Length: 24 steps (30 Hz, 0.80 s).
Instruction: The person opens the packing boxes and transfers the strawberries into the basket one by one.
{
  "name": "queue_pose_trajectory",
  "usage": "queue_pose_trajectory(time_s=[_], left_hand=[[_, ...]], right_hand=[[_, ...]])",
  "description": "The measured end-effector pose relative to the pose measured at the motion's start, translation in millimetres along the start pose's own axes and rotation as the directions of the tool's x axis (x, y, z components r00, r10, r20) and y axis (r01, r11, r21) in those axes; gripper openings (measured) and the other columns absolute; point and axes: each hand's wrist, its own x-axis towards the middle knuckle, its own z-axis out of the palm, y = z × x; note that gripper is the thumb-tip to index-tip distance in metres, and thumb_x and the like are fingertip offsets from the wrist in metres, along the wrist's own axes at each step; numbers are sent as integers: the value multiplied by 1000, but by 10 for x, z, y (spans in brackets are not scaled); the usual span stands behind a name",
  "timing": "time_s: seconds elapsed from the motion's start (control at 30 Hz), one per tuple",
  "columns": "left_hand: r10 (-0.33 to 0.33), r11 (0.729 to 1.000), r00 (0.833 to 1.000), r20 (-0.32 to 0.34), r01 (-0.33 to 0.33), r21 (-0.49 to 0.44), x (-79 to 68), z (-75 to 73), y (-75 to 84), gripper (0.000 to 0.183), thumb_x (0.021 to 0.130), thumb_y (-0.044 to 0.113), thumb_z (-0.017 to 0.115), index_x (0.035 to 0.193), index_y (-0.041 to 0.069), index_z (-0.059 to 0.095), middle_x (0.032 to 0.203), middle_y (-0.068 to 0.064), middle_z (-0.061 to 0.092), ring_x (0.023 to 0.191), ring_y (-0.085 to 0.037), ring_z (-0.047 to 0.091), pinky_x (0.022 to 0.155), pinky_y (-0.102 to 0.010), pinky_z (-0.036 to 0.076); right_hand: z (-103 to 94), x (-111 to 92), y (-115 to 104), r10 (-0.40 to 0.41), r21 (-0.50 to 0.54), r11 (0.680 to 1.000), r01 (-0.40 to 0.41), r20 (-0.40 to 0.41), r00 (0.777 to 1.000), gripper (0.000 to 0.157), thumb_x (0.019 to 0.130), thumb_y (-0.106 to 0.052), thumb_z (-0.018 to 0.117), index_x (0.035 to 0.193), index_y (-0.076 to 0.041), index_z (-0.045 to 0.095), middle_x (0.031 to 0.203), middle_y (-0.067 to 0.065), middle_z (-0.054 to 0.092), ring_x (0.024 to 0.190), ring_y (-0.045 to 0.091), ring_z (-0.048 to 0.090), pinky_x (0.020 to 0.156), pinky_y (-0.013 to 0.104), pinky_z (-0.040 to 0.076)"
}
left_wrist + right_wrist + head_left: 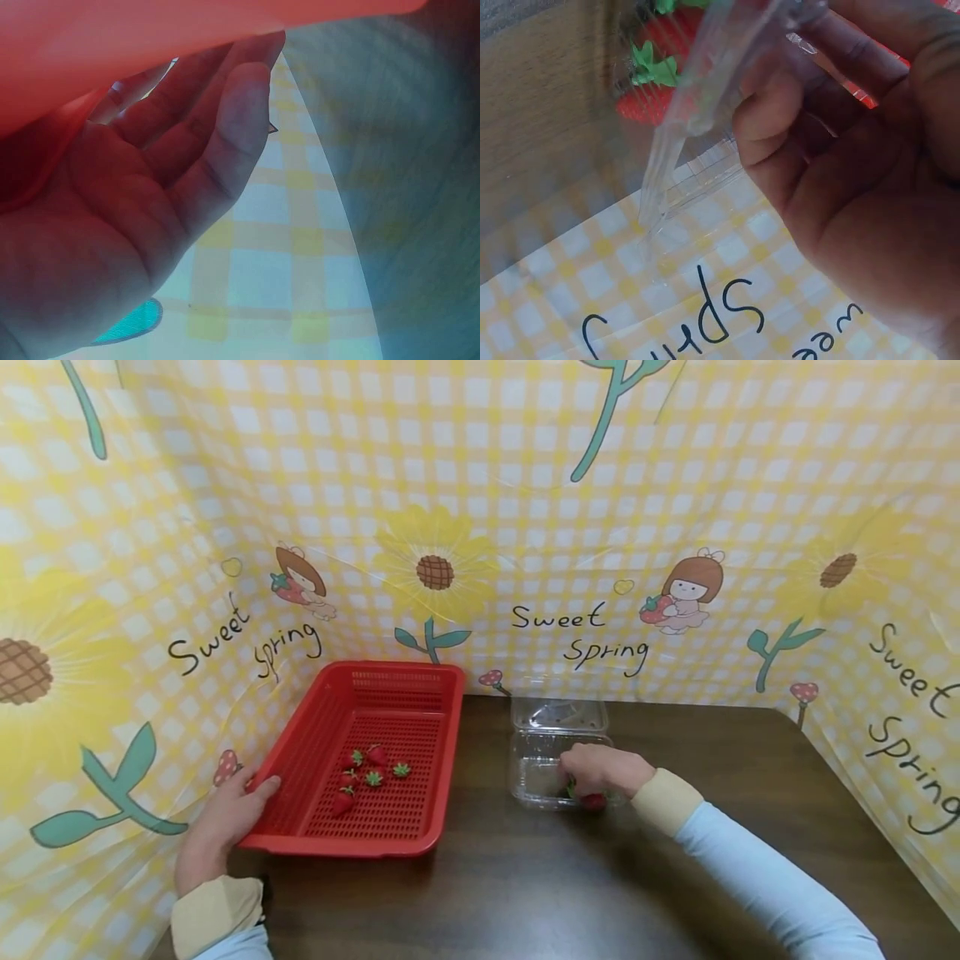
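Observation:
A red plastic basket point(448, 735) stands on the left of the table, with several strawberries point(344, 802) with green leaves on its slotted floor. At its near left corner my left hand point(238, 810) holds the rim, thumb over the top. In the left wrist view, the fingers point(244, 112) curve below the red rim. My right hand point(603, 770) reaches into a clear plastic box point(525, 793), fingers bent downward. Strawberries point(641, 105) show through the box wall beside those fingers. I cannot tell whether the hidden fingertips pinch one.
The box's clear lid point(558, 716) is folded back behind it, near the wall. Dark wood tabletop point(517, 877) lies in front of and around both containers. A yellow checked cloth point(525, 552) with flowers and lettering hangs behind and at both sides.

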Motion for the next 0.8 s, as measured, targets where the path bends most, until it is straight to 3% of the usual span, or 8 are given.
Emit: queue_pose_trajectory(time_s=[0.23, 0.37, 0.5, 0.67, 0.8], left_hand=[[0, 1000, 1000, 7, 0, -8, -1, -6, -25, 75, 100, 52, 41, 156, 7, 19, 129, -28, 52, 98, -26, 60, 69, -29, 47], [-34, 998, 999, 25, 35, -49, 5, -10, -45, 78, 99, 55, 43, 156, 7, 19, 130, -28, 53, 92, -22, 63, 69, -31, 52], [-24, 999, 1000, 19, 24, -30, 8, -18, -69, 77, 99, 54, 42, 154, 4, 22, 127, -28, 55, 91, -22, 63, 69, -31, 52], [-38, 998, 999, 25, 39, -44, 14, -8, -80, 78, 99, 55, 43, 154, 4, 22, 126, -28, 56, 87, -20, 65, 68, -31, 53], [-36, 998, 999, 26, 37, -50, 17, 4, -74, 77, 99, 55, 44, 153, 4, 23, 125, -27, 57, 84, -19, 66, 68, -31, 53]], right_hand=[[-54, 4, 56, -31, 46, 998, 34, -57, 998, 20, 85, -9, 70, 65, -12, 65, 54, -9, 50, 50, 7, 41, 49, 23, 35], [-126, 8, 68, -33, 75, 996, 41, -101, 994, 18, 86, -12, 68, 69, -15, 63, 57, -9, 54, 49, 6, 45, 50, 22, 38], [-238, 26, 40, -55, 99, 993, 69, -140, 989, 17, 89, -17, 68, 74, -18, 61, 59, -8, 55, 49, 5, 46, 49, 22, 38], [-429, 79, -36, -101, 89, 989, 122, -210, 973, 21, 91, -23, 66, 74, -18, 57, 60, -9, 51, 49, 3, 42, 49, 21, 36], [-605, 138, -127, -139, 80, 982, 169, -289, 947, 22, 93, -27, 66, 77, -17, 56, 62, -8, 51, 51, 4, 40, 50, 21, 35]])
